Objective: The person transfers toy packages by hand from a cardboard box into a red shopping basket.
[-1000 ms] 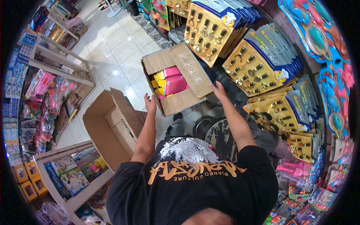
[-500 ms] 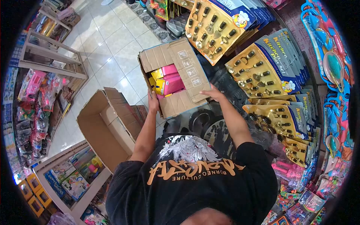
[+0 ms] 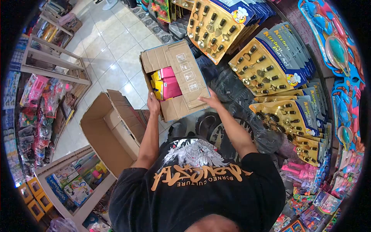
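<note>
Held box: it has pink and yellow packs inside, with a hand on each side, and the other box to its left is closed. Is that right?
Not quite: the other box is open, as the head view shows. The rest stands: pink and yellow packs in the held box, left hand and right hand on its sides.

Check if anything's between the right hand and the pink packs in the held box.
Yes: the printed flap of the box lies between the right hand and the pink packs. Nothing visible covers the opening where they show.
</note>
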`<state>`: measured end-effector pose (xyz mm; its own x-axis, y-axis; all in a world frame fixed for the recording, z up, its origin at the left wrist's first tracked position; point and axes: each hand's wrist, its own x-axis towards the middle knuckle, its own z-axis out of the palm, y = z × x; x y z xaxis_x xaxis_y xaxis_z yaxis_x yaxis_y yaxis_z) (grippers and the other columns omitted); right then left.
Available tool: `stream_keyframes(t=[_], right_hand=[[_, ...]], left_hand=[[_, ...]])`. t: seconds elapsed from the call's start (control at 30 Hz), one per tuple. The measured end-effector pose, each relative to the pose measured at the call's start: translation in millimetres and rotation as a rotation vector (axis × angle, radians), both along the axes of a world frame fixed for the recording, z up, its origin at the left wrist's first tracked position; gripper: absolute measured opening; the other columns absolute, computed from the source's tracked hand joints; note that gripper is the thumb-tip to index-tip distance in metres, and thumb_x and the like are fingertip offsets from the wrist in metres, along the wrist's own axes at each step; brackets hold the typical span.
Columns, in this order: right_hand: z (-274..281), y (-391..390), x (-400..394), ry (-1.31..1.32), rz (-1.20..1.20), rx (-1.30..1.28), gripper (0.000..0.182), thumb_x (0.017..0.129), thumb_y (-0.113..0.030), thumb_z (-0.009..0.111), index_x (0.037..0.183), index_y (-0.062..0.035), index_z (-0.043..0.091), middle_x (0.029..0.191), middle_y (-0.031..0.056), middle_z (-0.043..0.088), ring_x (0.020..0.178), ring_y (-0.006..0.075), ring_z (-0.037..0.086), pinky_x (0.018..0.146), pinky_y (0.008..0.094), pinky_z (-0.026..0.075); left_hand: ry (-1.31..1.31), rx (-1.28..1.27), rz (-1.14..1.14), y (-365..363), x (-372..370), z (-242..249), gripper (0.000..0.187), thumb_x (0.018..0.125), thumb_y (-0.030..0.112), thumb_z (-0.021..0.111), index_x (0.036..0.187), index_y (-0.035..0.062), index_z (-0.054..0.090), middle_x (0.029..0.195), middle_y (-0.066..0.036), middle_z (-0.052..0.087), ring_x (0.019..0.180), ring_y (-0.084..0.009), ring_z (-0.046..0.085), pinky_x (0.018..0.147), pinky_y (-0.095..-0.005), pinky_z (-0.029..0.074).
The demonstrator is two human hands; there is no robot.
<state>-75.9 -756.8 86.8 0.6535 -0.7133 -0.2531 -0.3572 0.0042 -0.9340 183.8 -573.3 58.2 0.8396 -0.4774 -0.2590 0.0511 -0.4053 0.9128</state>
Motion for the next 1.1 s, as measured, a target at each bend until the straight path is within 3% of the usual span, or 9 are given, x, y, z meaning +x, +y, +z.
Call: stream_keyframes(t=[0.2, 0.33, 0.5, 0.6, 0.7, 0.73, 0.87, 0.93, 1.1], right_hand=[[-2, 27, -23, -0.021, -0.001, 0.112, 0.081, 0.070, -0.022, 0.074, 0.136, -0.0047, 0.031, 0.126, 0.0120, 0.049, 0.114, 0.0197, 0.047, 0.096, 0.0318, 0.035], [33, 54, -39, -0.152, 0.002, 0.102, 0.074, 0.077, -0.018, 0.068, 0.139, -0.0085, 0.028, 0.131, 0.0114, 0.045, 0.118, 0.0199, 0.043, 0.098, 0.0312, 0.032], [47, 89, -56, -0.212, -0.192, 0.043, 0.066, 0.080, -0.017, 0.063, 0.138, -0.0112, 0.031, 0.135, 0.0122, 0.040, 0.123, 0.0204, 0.039, 0.100, 0.0312, 0.029], [48, 104, -66, -0.324, -0.261, 0.023, 0.062, 0.079, -0.016, 0.063, 0.135, -0.0085, 0.037, 0.133, 0.0128, 0.044, 0.121, 0.0203, 0.041, 0.100, 0.0309, 0.030], [61, 118, -77, -0.403, -0.341, -0.027, 0.059, 0.076, -0.015, 0.064, 0.131, -0.0052, 0.043, 0.126, 0.0134, 0.050, 0.115, 0.0200, 0.047, 0.096, 0.0305, 0.034], [75, 124, -82, -0.423, -0.353, -0.045, 0.058, 0.076, -0.014, 0.064, 0.129, -0.0045, 0.044, 0.124, 0.0137, 0.052, 0.113, 0.0198, 0.049, 0.094, 0.0303, 0.036], [119, 138, -101, -0.474, -0.414, -0.117, 0.055, 0.074, -0.012, 0.065, 0.125, -0.0015, 0.048, 0.115, 0.0137, 0.058, 0.104, 0.0177, 0.054, 0.089, 0.0290, 0.040], [132, 140, -112, -0.465, -0.436, -0.272, 0.052, 0.074, -0.011, 0.064, 0.123, -0.0027, 0.051, 0.111, 0.0127, 0.060, 0.098, 0.0152, 0.056, 0.086, 0.0278, 0.042], [167, 153, -150, -0.475, -0.531, -0.258, 0.050, 0.074, -0.010, 0.065, 0.122, -0.0045, 0.053, 0.107, 0.0109, 0.062, 0.092, 0.0132, 0.057, 0.083, 0.0260, 0.043]], left_hand=[[0.000, -0.058, 0.013, 23, -16, 30, 0.042, 0.095, 0.029, 0.034, 0.111, -0.0057, 0.051, 0.097, -0.017, 0.059, 0.088, -0.0222, 0.053, 0.082, -0.0345, 0.040], [-0.016, -0.031, 0.018, 42, -22, 34, 0.044, 0.094, 0.031, 0.035, 0.106, -0.0066, 0.053, 0.089, -0.016, 0.060, 0.083, -0.0220, 0.053, 0.078, -0.0353, 0.042], [-0.076, -0.076, 0.013, 57, -34, 58, 0.046, 0.094, 0.033, 0.035, 0.103, -0.0073, 0.055, 0.087, -0.015, 0.061, 0.081, -0.0218, 0.054, 0.075, -0.0359, 0.042], [-0.058, -0.212, -0.050, 64, -45, 90, 0.043, 0.094, 0.030, 0.036, 0.104, -0.0069, 0.056, 0.090, -0.015, 0.062, 0.082, -0.0204, 0.055, 0.077, -0.0348, 0.042], [-0.080, -0.129, -0.108, 75, -55, 116, 0.041, 0.094, 0.027, 0.037, 0.106, -0.0074, 0.055, 0.092, -0.014, 0.062, 0.084, -0.0193, 0.055, 0.078, -0.0338, 0.042], [-0.086, -0.100, -0.118, 80, -80, 160, 0.037, 0.092, 0.024, 0.038, 0.105, -0.0067, 0.055, 0.089, -0.011, 0.062, 0.081, -0.0178, 0.055, 0.075, -0.0326, 0.043], [0.090, -0.228, -0.149, 95, -101, 194, 0.026, 0.088, 0.016, 0.044, 0.102, -0.0015, 0.058, 0.076, -0.003, 0.056, 0.065, -0.0096, 0.050, 0.057, -0.0253, 0.040], [0.140, -0.270, -0.175, 96, -103, 196, 0.025, 0.087, 0.015, 0.046, 0.102, -0.0011, 0.058, 0.074, -0.001, 0.056, 0.063, -0.0086, 0.050, 0.055, -0.0245, 0.040], [0.137, -0.352, -0.318, 98, -129, 228, 0.027, 0.081, 0.013, 0.052, 0.103, -0.0010, 0.059, 0.072, -0.001, 0.058, 0.059, -0.0079, 0.050, 0.052, -0.0229, 0.040]])
